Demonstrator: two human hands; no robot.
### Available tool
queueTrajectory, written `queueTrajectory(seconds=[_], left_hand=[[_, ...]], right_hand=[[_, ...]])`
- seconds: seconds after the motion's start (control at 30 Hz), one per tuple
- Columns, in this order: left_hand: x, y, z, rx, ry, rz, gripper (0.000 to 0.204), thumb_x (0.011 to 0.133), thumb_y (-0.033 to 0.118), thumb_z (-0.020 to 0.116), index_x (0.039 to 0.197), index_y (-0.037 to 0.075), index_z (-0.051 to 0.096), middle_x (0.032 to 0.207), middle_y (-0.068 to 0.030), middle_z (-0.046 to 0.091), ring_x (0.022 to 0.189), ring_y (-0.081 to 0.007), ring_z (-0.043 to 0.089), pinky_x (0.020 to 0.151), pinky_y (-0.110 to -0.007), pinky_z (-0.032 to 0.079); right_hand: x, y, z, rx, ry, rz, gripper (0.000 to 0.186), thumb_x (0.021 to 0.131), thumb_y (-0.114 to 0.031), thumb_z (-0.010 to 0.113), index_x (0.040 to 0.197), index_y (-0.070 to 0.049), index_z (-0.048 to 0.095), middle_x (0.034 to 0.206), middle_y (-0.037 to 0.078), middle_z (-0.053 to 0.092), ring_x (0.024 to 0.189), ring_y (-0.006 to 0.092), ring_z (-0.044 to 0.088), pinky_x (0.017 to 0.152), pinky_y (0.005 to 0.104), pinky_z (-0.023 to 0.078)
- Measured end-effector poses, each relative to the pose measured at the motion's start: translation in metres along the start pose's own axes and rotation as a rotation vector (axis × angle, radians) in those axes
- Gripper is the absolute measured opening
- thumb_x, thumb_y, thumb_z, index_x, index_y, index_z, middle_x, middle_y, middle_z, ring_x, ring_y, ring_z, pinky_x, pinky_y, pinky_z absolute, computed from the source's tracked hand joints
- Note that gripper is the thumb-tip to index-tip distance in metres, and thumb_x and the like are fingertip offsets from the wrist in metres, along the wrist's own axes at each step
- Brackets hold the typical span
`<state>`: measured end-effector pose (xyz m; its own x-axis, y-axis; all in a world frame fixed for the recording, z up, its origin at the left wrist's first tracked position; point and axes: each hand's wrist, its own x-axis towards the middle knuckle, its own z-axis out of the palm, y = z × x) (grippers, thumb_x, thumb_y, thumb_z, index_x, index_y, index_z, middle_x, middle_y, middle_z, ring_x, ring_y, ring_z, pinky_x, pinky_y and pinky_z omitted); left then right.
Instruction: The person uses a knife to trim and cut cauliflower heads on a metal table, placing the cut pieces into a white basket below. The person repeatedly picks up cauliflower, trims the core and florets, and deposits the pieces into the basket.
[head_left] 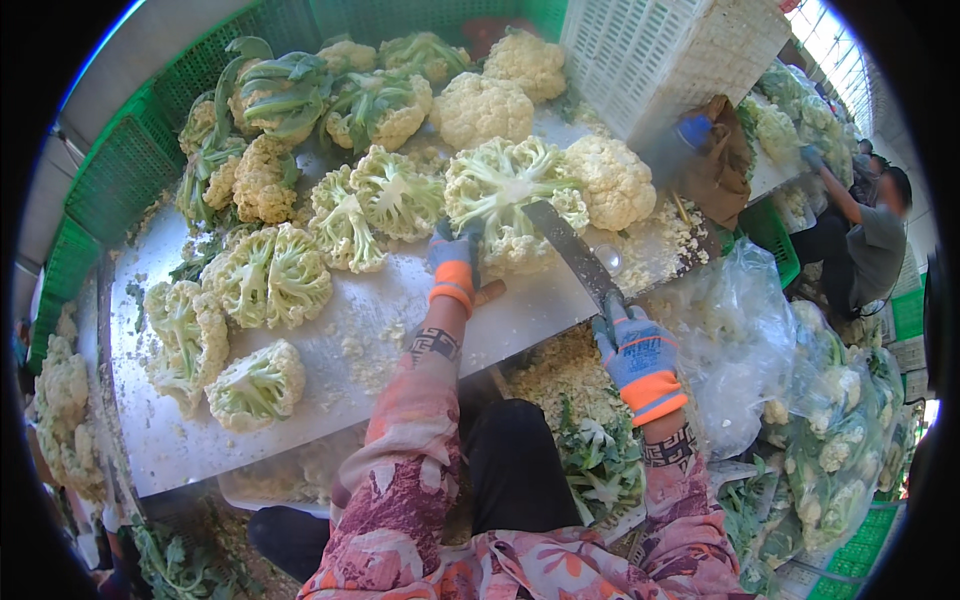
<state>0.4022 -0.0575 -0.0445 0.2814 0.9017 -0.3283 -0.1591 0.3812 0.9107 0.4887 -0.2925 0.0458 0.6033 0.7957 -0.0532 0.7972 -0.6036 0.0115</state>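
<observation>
The blue-and-orange gloved right hand (pixel 637 350) grips a long steel knife (pixel 570 251); should the cut cream cauliflower (pixel 500 195) roll, the blade could nick the matching gloved left hand (pixel 453 264), its grip unclear.

A pale, leafless cauliflower (pixel 508 195) lay stem-up on the worktop (pixel 380 305) as a long-bladed knife (pixel 572 250) slanted over its right side.

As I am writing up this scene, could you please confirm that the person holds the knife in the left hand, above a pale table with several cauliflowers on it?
Not quite: the head view shows the knife in the right hand, above a pale table with several cauliflowers on it.
</observation>
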Motion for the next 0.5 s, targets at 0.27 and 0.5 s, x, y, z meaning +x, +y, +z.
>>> queueTrajectory(seconds=[0.27, 0.5], left_hand=[[0.023, -0.024, -0.007, 0.047, -0.072, 0.069, 0.047, 0.084, 0.02, 0.066, 0.128, 0.019, 0.05, 0.118, -0.0055, 0.056, 0.097, -0.0266, 0.055, 0.055, -0.054, 0.053], [-0.004, -0.003, 0.003, 0.019, -0.053, -0.022, 0.047, 0.083, 0.024, 0.068, 0.127, 0.02, 0.05, 0.117, -0.004, 0.056, 0.095, -0.0246, 0.055, 0.052, -0.053, 0.054]], right_hand=[[0.018, -0.008, -0.012, -0.197, 0.068, -0.061, 0.031, 0.084, -0.021, 0.057, 0.113, -0.011, 0.061, 0.092, 0.015, 0.064, 0.072, 0.0301, 0.068, 0.056, 0.0433, 0.054], [0.029, -0.012, 0.013, 0.048, 0.118, 0.112, 0.029, 0.09, -0.028, 0.053, 0.11, -0.01, 0.063, 0.083, 0.014, 0.067, 0.073, 0.0302, 0.068, 0.058, 0.0432, 0.053]])
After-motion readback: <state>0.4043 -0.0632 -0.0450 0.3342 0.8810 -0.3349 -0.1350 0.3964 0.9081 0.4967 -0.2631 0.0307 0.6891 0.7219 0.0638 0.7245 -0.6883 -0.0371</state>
